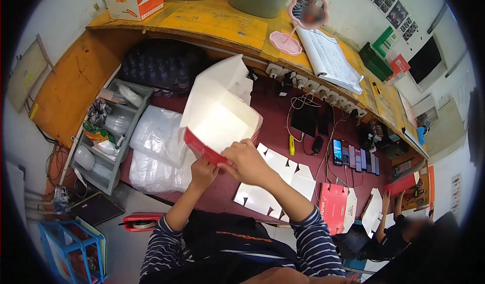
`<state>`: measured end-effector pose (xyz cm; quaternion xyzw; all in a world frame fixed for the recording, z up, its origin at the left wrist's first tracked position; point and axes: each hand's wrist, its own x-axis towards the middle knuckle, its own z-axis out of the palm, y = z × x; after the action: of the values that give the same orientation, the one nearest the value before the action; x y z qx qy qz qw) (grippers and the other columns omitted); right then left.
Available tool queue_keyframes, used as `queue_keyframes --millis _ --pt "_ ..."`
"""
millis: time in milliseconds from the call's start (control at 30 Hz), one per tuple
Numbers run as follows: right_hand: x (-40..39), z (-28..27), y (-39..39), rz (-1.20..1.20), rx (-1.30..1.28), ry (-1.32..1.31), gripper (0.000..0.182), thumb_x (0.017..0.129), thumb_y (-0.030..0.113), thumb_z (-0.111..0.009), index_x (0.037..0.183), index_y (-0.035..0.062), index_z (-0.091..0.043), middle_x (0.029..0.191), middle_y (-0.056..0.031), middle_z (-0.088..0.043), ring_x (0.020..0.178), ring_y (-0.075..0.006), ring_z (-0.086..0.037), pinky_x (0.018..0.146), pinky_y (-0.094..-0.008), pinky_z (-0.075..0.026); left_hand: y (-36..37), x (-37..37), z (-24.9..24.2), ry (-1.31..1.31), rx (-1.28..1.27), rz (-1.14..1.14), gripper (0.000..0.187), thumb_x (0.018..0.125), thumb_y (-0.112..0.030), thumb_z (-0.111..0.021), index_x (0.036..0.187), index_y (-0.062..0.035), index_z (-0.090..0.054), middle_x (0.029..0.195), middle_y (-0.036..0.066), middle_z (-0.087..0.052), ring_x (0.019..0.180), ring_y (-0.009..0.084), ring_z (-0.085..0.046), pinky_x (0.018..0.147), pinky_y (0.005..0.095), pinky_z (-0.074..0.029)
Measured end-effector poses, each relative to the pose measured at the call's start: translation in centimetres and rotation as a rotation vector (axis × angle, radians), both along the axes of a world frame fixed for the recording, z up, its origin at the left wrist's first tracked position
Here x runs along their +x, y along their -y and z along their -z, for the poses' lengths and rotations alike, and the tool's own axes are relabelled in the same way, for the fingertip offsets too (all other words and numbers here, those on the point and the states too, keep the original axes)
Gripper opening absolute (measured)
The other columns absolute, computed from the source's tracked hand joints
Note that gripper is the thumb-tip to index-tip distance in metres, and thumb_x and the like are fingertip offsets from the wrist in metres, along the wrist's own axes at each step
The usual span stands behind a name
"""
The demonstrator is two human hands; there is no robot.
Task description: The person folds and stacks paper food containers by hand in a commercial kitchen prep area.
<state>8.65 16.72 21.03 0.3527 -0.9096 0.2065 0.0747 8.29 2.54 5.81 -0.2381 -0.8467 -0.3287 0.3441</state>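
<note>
A partly folded cardboard box (220, 122), white inside and red outside, stands with its lid raised on the dark red tabletop (273, 130). My left hand (203, 174) is closed on the lower edge of its red front flap (202, 146). Beside it, my right hand (248, 163) pinches the same flap near its right end, thumb toward my left fingers. A flat, unfolded white box blank (278, 183) lies under and to the right of my right forearm. Clear plastic bags (154, 157) are stacked left of the box.
A grey divided tray (113, 147) holds plastic packs at the left. Several phones (353, 157) and a yellow highlighter (292, 146) lie to the right, among cables. Red flat boxes (333, 208) sit near another person (404, 233). A yellow shelf (217, 24) overhangs the back.
</note>
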Motion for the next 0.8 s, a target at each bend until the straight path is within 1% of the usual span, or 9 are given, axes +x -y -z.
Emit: queue_keyframes --millis 167,333,433,500,533,600,633,700,800 --pt "-2.5 1.6 -0.6 0.157 0.154 0.119 0.02 0.072 0.025 -0.059 0.076 0.0056 -0.06 0.059 -0.0069 -0.056 0.065 -0.0228 -0.054 0.068 -0.034 -0.036 0.5 -0.4 -2.2 -0.075 -0.036 0.059 0.014 0.066 -0.005 -0.058 0.079 -0.0058 -0.062 0.076 0.005 -0.058 0.057 0.0184 -0.054 0.048 0.0273 -0.044" --pt "-2.5 3.3 0.0 0.213 0.228 0.054 0.016 0.068 0.022 -0.059 0.072 0.0071 -0.06 0.061 -0.0064 -0.058 0.066 -0.022 -0.055 0.067 -0.0344 -0.037 1.4 -1.2 -2.5 -0.047 -0.009 0.239 0.012 0.063 -0.005 -0.059 0.074 -0.0072 -0.062 0.075 0.003 -0.059 0.056 0.016 -0.056 0.048 0.0264 -0.044" --pt "-2.3 4.3 0.4 0.215 0.246 -0.091 0.015 0.067 0.021 -0.06 0.07 0.0071 -0.06 0.063 -0.0058 -0.058 0.066 -0.0214 -0.056 0.066 -0.0333 -0.038 1.5 -2.0 -2.2 -0.077 0.04 0.286 0.013 0.063 -0.008 -0.056 0.075 -0.0085 -0.062 0.073 0.001 -0.058 0.052 0.0149 -0.053 0.045 0.0248 -0.042" --pt "-2.3 5.1 0.9 0.217 0.493 -0.031 0.016 0.067 0.022 -0.06 0.067 0.0065 -0.058 0.065 -0.0073 -0.059 0.066 -0.0222 -0.058 0.065 -0.0327 -0.039 1.4 -2.1 -2.6 -0.052 -0.003 0.306 0.013 0.063 -0.008 -0.056 0.075 -0.0088 -0.062 0.072 0.001 -0.058 0.052 0.0151 -0.053 0.045 0.0251 -0.042" --pt "-2.5 4.6 1.1 0.214 0.485 -0.025 0.016 0.067 0.022 -0.06 0.067 0.0065 -0.058 0.065 -0.0073 -0.059 0.066 -0.0222 -0.058 0.065 -0.0327 -0.039 1.4 -2.0 -2.9 -0.032 -0.042 0.331 0.014 0.063 -0.007 -0.056 0.076 -0.009 -0.061 0.072 0.002 -0.057 0.052 0.0154 -0.053 0.045 0.0254 -0.042" --pt "-3.7 2.5 1.4 0.122 0.683 0.228 0.016 0.068 0.021 -0.059 0.069 0.0055 -0.057 0.065 -0.0104 -0.059 0.064 -0.0247 -0.059 0.063 -0.0356 -0.042 1.2 -1.6 -2.7 -0.028 -0.045 0.296 0.014 0.064 -0.007 -0.056 0.077 -0.0096 -0.061 0.072 0.002 -0.056 0.052 0.0157 -0.053 0.045 0.0259 -0.042" --pt "-4.2 2.5 1.6 0.126 0.68 0.225 0.016 0.068 0.021 -0.059 0.069 0.0055 -0.057 0.065 -0.0104 -0.059 0.064 -0.0247 -0.059 0.063 -0.0356 -0.042 1.1 -1.4 -2.6 -0.028 -0.038 0.262 0.014 0.065 -0.007 -0.056 0.078 -0.0101 -0.061 0.071 0.002 -0.056 0.052 0.016 -0.053 0.045 0.0265 -0.042" --pt "-5.0 2.9 2.7 0.187 0.355 0.235 0.016 0.068 0.019 -0.056 0.073 0.0041 -0.055 0.063 -0.0122 -0.058 0.061 -0.0267 -0.059 0.057 -0.0379 -0.045 0.9 -1.1 -2.5 0.002 -0.056 0.249 0.014 0.066 -0.007 -0.057 0.08 -0.0084 -0.06 0.073 0.004 -0.056 0.052 0.018 -0.054 0.045 0.0279 -0.043" --pt "-5.6 4.0 4.5 0.238 0.341 0.098 0.012 0.069 0.016 -0.053 0.073 0.0041 -0.054 0.062 -0.0128 -0.058 0.06 -0.0259 -0.059 0.05 -0.0344 -0.047 1.4 -1.4 -2.4 0.014 -0.12 0.166 0.017 0.069 -0.008 -0.055 0.086 -0.0068 -0.056 0.078 0.005 -0.055 0.051 0.0196 -0.054 0.045 0.029 -0.043"
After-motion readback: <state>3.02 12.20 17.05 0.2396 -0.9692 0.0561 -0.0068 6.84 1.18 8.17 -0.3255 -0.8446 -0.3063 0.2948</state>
